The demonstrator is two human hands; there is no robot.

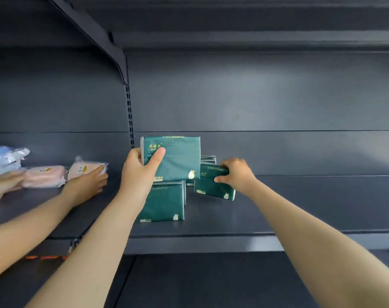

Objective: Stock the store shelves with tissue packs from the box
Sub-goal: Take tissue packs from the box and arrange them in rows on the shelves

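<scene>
The left hand (140,172) holds a green tissue pack (178,158) up, thumb on its front, just above a standing pack (164,203) on the dark shelf (277,207). The right hand (238,172) grips a tilted pack (211,186) beside them. Another person's hand (87,183) touches pink packs (44,175) at the left.

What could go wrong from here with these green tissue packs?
1. The left hand holds the raised pack above the front pack; lowering it carelessly might topple that one toward the shelf edge.
2. The right hand grips the tilted pack; it could land crooked.
3. Nearby, another person's hand works; arms might bump.
</scene>
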